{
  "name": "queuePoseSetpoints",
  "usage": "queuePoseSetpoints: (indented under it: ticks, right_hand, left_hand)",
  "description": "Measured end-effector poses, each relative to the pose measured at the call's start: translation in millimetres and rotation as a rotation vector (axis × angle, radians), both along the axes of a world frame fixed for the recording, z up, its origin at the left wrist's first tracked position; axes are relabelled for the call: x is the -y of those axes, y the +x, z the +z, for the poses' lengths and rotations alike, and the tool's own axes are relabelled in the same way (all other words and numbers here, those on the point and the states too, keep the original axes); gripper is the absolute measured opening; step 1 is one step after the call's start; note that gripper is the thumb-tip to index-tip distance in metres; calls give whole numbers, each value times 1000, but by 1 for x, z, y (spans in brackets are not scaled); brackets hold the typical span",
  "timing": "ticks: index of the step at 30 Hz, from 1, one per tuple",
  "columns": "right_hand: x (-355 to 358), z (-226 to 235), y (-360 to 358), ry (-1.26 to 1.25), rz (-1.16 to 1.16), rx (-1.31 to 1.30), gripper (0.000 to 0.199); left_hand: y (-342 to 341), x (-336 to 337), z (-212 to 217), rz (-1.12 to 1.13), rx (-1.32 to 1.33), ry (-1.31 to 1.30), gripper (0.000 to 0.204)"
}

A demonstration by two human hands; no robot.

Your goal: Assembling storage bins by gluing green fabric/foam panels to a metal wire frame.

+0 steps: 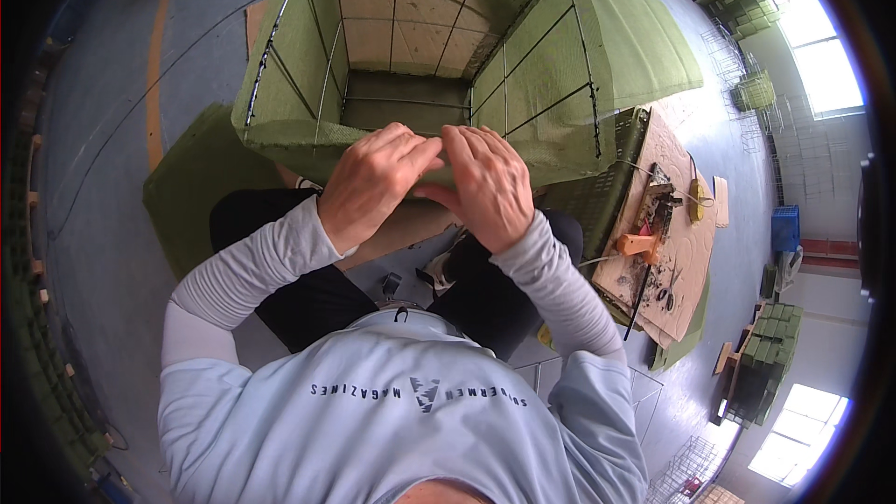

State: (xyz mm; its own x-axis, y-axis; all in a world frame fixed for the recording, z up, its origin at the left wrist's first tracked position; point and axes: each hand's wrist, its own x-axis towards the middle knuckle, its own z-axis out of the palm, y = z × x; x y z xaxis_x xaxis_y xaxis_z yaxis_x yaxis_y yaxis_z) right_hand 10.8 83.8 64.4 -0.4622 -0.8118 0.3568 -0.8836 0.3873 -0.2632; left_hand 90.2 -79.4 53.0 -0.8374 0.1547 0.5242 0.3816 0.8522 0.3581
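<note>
- Grips green mesh (pixel 297 134) along near edge with left fingers (pixel 392 136) and right fingers (pixel 474 138).
- Risks slipping through uneven pulling.
- Risks tearing on wire frame (pixel 593 87) if overpulled.

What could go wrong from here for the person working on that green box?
Perhaps three things. The green fabric might slip or wrinkle, since the left hand and right hand are both only at its near edge. They might also get scratched on the wire frame, whose thin bars run along the fabric. And the orange gun-shaped tool, lying on cardboard to the person's right, could be knocked by a careless move.
</note>
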Motion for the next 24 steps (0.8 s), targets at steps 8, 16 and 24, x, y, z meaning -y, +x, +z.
queuePoseSetpoints:
  ticks: [8, 16, 24]
  right_hand:
    - [18, -17, -66, 443, 275, 438, 99]
    - [-47, -2, -10, -278, 46, -406, 58]
    - [-17, 3, -26, 75, -93, -107, 69]
  left_hand:
    - [-60, 26, 19, -351, 770, -507, 43]
    - [40, 29, -3, 132, -178, -384, 71]
    - [5, 32, 17, 120, 515, -207, 84]
